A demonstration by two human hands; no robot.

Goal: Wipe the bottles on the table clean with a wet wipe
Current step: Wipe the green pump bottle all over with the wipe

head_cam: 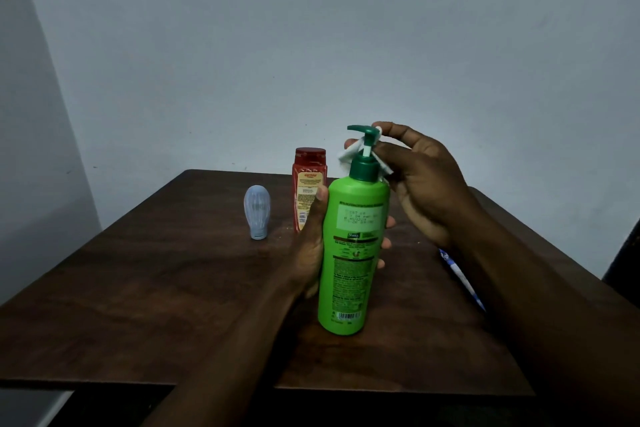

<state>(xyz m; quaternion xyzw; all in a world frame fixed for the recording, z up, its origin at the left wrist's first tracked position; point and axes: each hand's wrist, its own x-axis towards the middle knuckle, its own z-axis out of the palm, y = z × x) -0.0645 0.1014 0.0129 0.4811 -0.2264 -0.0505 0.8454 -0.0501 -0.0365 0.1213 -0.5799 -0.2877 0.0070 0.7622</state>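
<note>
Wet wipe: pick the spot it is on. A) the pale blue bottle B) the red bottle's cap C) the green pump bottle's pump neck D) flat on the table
C: the right hand pinches the wet wipe around the pump neck of the green pump bottle, gripped by the left hand.

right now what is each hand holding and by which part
The left hand grips the green pump bottle round its mid-body; the right hand pinches a white wet wipe round the pump stem.
</note>
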